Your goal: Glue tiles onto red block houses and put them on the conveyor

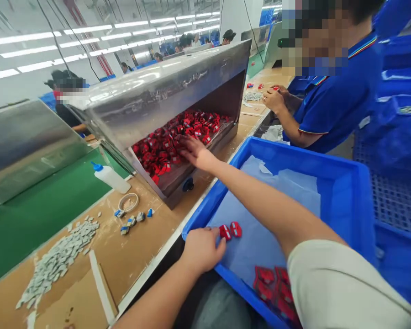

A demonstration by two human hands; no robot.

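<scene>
My right hand [191, 150] reaches into the open steel box [147, 96] and lies on the heap of small red parts [164, 148], fingers spread over them. My left hand [202, 249] rests at the near rim of the blue bin [345, 201], fingers curled, touching two red parts [230, 230] on the pale blue sheet [253, 246] lining the bin. Several more red parts [276, 288] lie in the bin's near corner, partly hidden by my right sleeve.
A white squeeze bottle [111, 177], a tape roll [129, 201], some blue-grey pieces [132, 221] and a heap of grey pieces [60, 256] lie on the cardboard-covered bench. A green belt [37, 210] runs at left. A person in blue [329, 91] works at right.
</scene>
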